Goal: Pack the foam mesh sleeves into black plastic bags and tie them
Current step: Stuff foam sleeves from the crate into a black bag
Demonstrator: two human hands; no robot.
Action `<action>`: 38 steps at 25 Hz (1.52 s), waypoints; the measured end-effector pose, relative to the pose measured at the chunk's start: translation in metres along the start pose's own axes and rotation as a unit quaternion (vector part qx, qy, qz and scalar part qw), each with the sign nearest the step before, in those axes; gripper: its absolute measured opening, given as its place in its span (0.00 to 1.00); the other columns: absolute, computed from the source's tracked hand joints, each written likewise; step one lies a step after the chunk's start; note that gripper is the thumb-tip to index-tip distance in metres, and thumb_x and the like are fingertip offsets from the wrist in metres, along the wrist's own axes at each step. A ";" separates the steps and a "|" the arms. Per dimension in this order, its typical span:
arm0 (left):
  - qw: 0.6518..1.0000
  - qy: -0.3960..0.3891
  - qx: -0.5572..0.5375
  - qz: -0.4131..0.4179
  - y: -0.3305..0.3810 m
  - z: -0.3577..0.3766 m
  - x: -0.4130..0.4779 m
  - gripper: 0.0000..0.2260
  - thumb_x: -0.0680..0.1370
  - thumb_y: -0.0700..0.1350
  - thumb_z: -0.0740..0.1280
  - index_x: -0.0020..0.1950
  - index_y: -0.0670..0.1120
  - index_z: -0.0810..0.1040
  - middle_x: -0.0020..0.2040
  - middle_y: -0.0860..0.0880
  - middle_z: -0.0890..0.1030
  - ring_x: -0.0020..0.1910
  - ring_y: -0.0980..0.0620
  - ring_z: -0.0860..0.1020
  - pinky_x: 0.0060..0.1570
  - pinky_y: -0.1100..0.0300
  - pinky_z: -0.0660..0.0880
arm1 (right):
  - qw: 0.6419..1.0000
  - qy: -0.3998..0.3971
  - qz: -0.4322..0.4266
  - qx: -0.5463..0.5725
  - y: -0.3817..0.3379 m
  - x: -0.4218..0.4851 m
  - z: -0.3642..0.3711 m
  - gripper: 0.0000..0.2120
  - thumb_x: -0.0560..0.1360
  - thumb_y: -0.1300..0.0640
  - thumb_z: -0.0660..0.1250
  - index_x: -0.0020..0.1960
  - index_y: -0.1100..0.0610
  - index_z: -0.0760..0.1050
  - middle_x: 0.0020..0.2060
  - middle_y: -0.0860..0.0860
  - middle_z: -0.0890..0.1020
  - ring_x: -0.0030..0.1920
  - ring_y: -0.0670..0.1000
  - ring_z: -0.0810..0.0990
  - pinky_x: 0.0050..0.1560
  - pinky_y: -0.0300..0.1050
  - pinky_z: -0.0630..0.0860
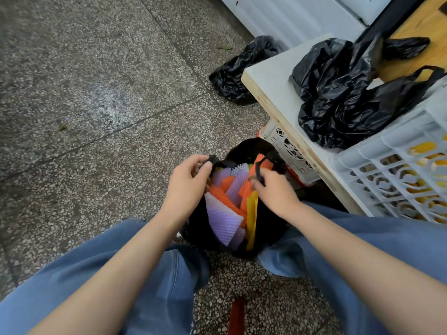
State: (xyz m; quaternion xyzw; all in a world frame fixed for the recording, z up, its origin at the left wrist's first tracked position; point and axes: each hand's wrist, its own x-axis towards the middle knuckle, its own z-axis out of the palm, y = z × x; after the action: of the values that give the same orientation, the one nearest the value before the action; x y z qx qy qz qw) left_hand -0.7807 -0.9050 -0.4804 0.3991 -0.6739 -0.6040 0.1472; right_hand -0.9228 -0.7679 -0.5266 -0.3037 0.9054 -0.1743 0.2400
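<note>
A black plastic bag [268,228] stands on the floor between my knees, its mouth wide and full of foam mesh sleeves [227,204] in purple, orange, yellow and white. My left hand [186,182] pinches the bag's left handle at the rim. On the other side, my right hand [273,189] grips the right handle loop, which runs over my fingers.
A white board table [271,76] at the right carries several loose black bags [338,93] and a white lattice crate [399,170] with yellow items inside. Another white crate [287,146] sits under the table. A black bag [239,71] lies on the terrazzo floor beyond.
</note>
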 end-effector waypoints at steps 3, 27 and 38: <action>0.996 0.059 -0.006 0.071 0.008 -0.003 -0.001 0.06 0.79 0.40 0.62 0.49 0.49 0.76 0.32 0.54 0.74 0.31 0.57 0.72 0.39 0.64 0.70 | 0.981 0.159 -0.009 0.114 -0.010 -0.018 -0.046 0.09 0.77 0.47 0.61 0.48 0.53 0.72 0.37 0.49 0.83 0.42 0.53 0.81 0.45 0.51 0.76; 0.819 -0.035 0.451 0.353 0.073 0.067 -0.061 0.16 0.72 0.51 0.55 0.47 0.43 0.77 0.43 0.44 0.75 0.43 0.40 0.75 0.40 0.48 0.75 | 0.957 0.223 -0.181 -0.050 0.034 -0.162 -0.180 0.13 0.78 0.59 0.61 0.62 0.56 0.70 0.56 0.50 0.73 0.58 0.47 0.70 0.56 0.37 0.64; 0.789 -0.205 0.321 0.482 0.214 0.286 -0.091 0.14 0.79 0.44 0.63 0.64 0.42 0.71 0.59 0.43 0.72 0.59 0.43 0.70 0.57 0.52 0.66 | 0.932 0.341 0.036 -0.114 0.215 -0.166 -0.303 0.26 0.73 0.62 0.68 0.69 0.63 0.65 0.65 0.61 0.70 0.66 0.61 0.67 0.65 0.47 0.60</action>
State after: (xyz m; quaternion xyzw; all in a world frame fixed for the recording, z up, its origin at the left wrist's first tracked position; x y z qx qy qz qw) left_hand -0.9947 -0.6507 -0.3207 -0.0865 -0.9482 -0.2712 0.1413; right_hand -1.0705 -0.4489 -0.3215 -0.2183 0.9569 -0.1545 -0.1131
